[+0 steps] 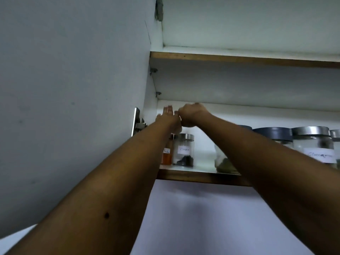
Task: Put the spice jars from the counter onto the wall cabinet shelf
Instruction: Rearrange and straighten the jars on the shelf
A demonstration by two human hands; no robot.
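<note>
The white cabinet door [73,89] is seen swung open on the left, and the wall cabinet is viewed from below. Its upper shelf [239,59] and lower shelf [202,176] are edged in brown wood. Both bare forearms are raised into the lower compartment. The left hand [168,116] is held with fingers straight and loosely spread, gripping nothing. The right hand [191,115] is curled with its back to the camera, just beside the left; whether anything is held in it cannot be told.

Spice jars are stood along the lower shelf: a steel-lidded jar [312,144] labelled in handwriting (it seems to read cinnamon), a dark-lidded jar [274,134], a jar of greenish contents [223,161] partly hidden by the right forearm, a steel-lidded clove jar [184,150], and a narrow orange-filled jar [166,153]. A metal hinge [138,124] is fixed at the door's edge
</note>
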